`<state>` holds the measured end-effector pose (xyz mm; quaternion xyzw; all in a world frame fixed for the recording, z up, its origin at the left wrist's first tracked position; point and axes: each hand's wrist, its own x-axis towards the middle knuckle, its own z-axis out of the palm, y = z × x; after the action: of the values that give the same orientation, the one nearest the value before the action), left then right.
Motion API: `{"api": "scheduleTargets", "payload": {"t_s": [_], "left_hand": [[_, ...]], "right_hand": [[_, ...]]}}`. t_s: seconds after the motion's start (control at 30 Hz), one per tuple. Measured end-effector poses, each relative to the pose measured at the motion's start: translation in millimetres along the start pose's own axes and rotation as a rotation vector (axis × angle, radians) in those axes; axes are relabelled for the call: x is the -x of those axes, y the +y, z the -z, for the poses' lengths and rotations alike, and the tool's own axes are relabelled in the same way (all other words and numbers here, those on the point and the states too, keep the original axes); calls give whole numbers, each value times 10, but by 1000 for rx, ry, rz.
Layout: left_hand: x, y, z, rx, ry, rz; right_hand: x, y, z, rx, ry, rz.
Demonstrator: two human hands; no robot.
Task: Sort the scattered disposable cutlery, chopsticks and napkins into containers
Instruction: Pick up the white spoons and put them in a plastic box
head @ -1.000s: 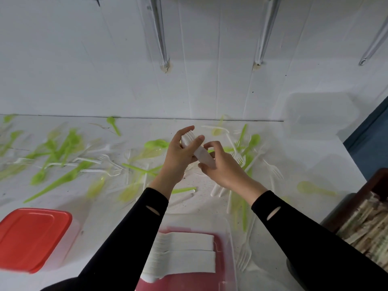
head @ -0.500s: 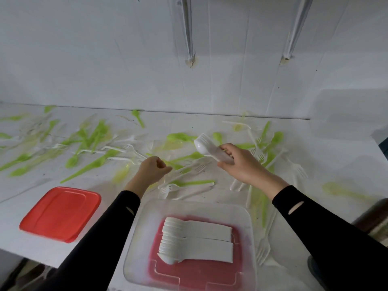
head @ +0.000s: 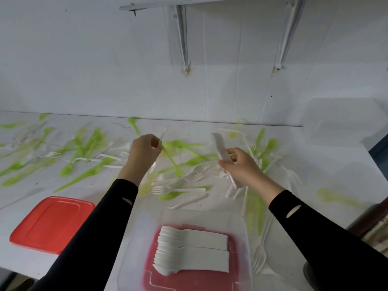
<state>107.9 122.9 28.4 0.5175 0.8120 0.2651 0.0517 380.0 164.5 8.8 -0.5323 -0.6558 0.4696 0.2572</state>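
Dozens of pieces of green cutlery [head: 92,169] and white forks [head: 180,189] lie scattered across the middle of the frame, on a white table [head: 327,160] with small dark specks. The litter runs from the left edge almost to the right, thickest around our hands.

Our left hand [head: 144,154], left of centre, has its fingers curled and pinches the top of a green utensil [head: 171,160], which slants down to the right above the table. We cannot tell whether it is a fork or a spoon. Our right hand [head: 241,166], right of centre, grips a bundle of white cutlery [head: 220,145] by its middle, the flat ends pointing up and to the left. Both arms wear black sleeves.

At the bottom centre a clear container [head: 247,227] stands on the table's near edge. It holds two neat rows of white spoons [head: 189,250], bowls to the left, with red showing beneath them. A red lid [head: 52,223] lies flat at the lower left, well apart from the container.

Behind the table a white panelled wall [head: 84,59] fills the upper half of the frame. Two pale brackets [head: 184,43] slant down it from a shelf [head: 168,3] at the top edge. At the far right a second clear tub [head: 344,120], blurred, stands against the wall.
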Motion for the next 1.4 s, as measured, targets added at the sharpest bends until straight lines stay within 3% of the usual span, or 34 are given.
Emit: {"api": "scheduleTargets", "payload": {"t_s": [0.1,0.23,0.33,0.47,0.6,0.7,1.17,1.4], "left_hand": [[-69,219,0,-37,145,-103],[-24,526,-187,147,276,-377],[159,786,-350,291,274,-591],[379,944,-573,292,164,-805],[409,888,-633,249,29,-867],[412,870,-648,254,-21,-929],[463,934,-686,328,-60,-1003],[459,909,-738,375,-115,-990]], "right_hand": [[7,-65,65,-329,-49,-147],[13,-103,84,-432,-91,-214],[0,-131,87,-513,-104,-279],[-43,-159,120,-683,-75,-354],[-73,-155,160,-705,-6,-356],[-59,-184,192,-731,-52,-372],[37,-258,241,-642,-129,-411],[17,-228,240,-641,-71,-392]]}}
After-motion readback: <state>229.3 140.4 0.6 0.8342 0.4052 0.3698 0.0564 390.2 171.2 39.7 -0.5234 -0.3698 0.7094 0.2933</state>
